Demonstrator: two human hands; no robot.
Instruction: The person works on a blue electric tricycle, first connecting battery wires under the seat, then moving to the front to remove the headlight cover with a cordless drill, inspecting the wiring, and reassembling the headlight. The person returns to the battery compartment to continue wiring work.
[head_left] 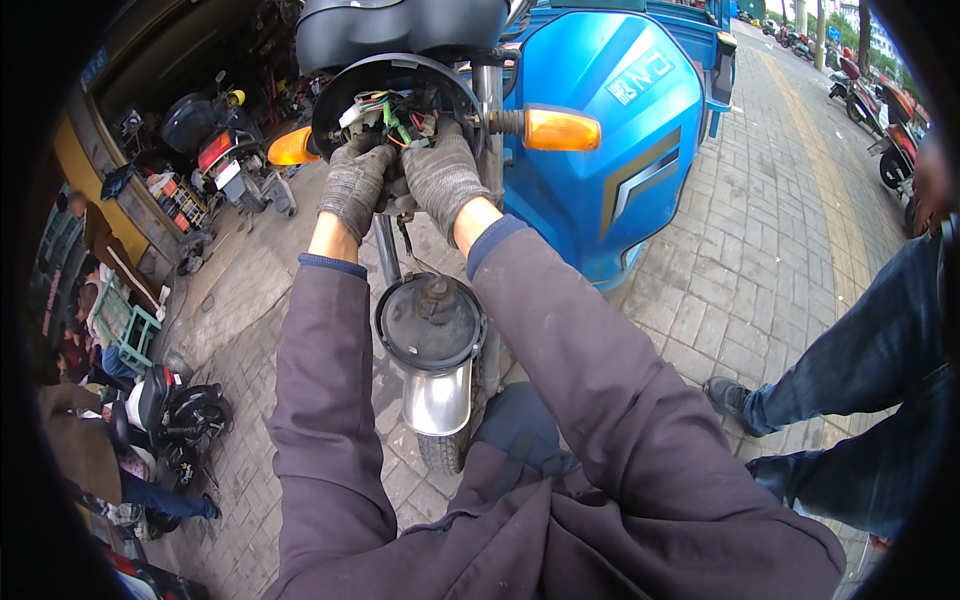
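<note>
Both my hands, in grey knitted gloves, reach into the round black headlight housing [470,95] at the front of a three-wheeler. My left hand [357,185] is closed at the lower left of a bundle of coloured wires [378,108]. My right hand [445,172] pinches at the right side of the same bundle, beside green and red wires. The fingertips are partly hidden among the wires. Below my wrists the round headlight unit [415,320] hangs, its black back turned up, over the silver front mudguard [437,398]. A thin cable runs up from it.
Orange turn signals [562,130] stick out on both sides of the housing. A blue body panel [610,190] bulges at the right. A person in jeans [850,350] stands close on my right. Parked motorcycles [225,165] and seated people are at the left, on brick paving.
</note>
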